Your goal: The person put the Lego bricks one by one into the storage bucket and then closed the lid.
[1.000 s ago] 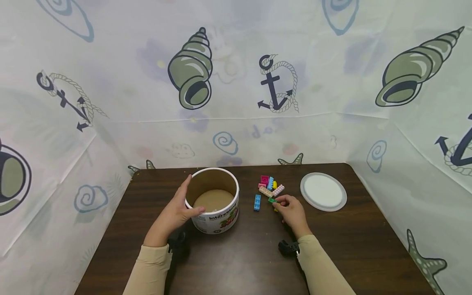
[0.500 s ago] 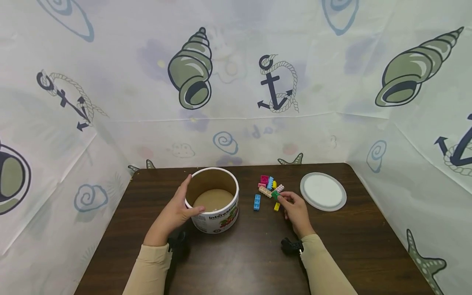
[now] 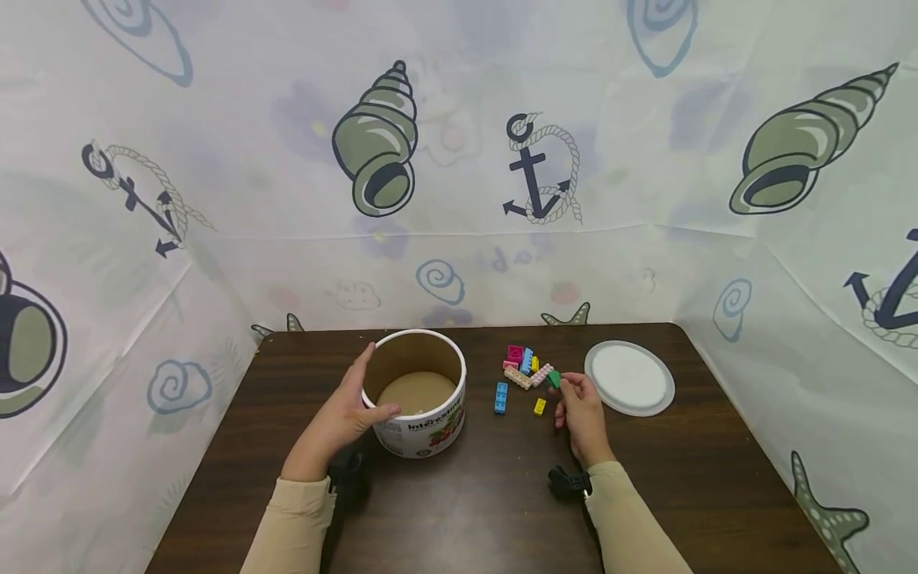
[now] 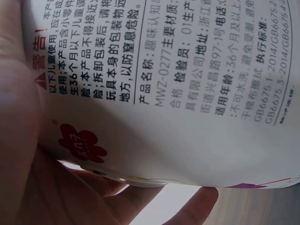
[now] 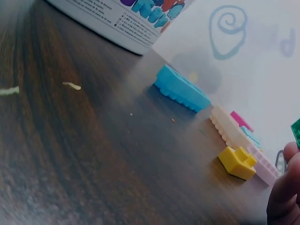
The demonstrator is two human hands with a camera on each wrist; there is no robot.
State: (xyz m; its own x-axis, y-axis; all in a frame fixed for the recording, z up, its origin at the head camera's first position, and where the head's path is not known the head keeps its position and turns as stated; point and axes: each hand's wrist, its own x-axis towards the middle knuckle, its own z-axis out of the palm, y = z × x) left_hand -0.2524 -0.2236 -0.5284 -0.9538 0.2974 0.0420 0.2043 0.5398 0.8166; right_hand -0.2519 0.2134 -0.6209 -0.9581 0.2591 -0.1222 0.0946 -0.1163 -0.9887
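Note:
A white round tub [image 3: 423, 434] with printed fruit stands upright on the table, its tan inside in view. My left hand [image 3: 344, 418] grips its left side, thumb over the near rim; in the left wrist view the fingers [image 4: 197, 206] reach round the printed wall. Between the thumb and fingers of my right hand [image 3: 584, 418] a small green building brick [image 3: 555, 379] is pinched, raised beside the loose bricks. Below it lies a small yellow brick [image 3: 539, 406], with a blue brick [image 3: 500, 397] to its left. Only part of the green brick shows in the right wrist view.
Behind the hand lie a magenta brick [image 3: 515, 353], a light blue brick [image 3: 527, 360], a beige brick [image 3: 518, 377] and a pale pink brick [image 3: 541, 375], close together. A white round lid [image 3: 629, 379] lies flat at the right. Patterned cloth surrounds the brown table [image 3: 473, 510].
My right hand has lifted the green brick from among the others and moved it a little to the right, uncovering the small yellow brick. The left hand and tub stay put.

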